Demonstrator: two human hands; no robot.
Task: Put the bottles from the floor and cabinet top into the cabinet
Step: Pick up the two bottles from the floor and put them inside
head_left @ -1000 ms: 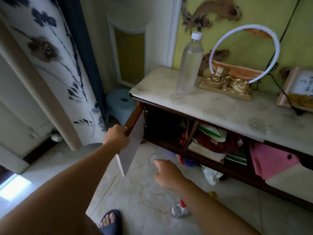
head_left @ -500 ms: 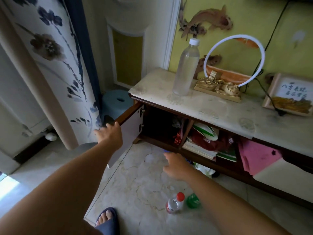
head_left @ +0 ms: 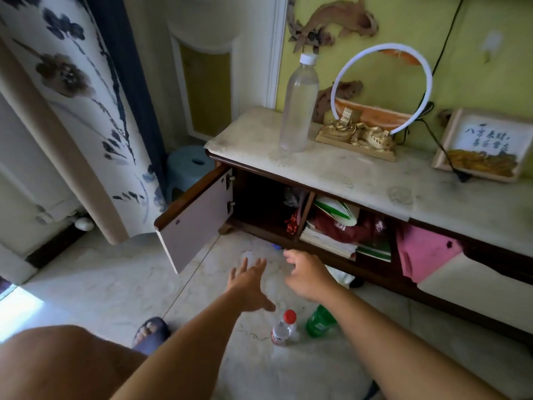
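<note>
A tall clear bottle (head_left: 298, 103) with a white cap stands on the cabinet top (head_left: 331, 171). On the floor lie a small clear bottle (head_left: 284, 327) with a red cap and a green bottle (head_left: 318, 321), partly hidden by my right forearm. The cabinet door (head_left: 196, 217) hangs open at the left, showing a dark compartment. My left hand (head_left: 249, 281) hovers open over the floor, fingers spread, holding nothing. My right hand (head_left: 305, 272) is beside it, fingers loosely curled, empty, near the cabinet's lower edge.
A ring light (head_left: 380, 88), a gold ornament (head_left: 357, 137) and a framed picture (head_left: 484, 145) stand on the cabinet top. Books and red and pink cloth fill the middle shelves. A blue stool (head_left: 187, 166) sits left of the cabinet. My slippered foot (head_left: 150, 332) is below.
My left hand let go of the cabinet door and moved right and down over the floor. The door stays swung open. My right hand shifted little.
</note>
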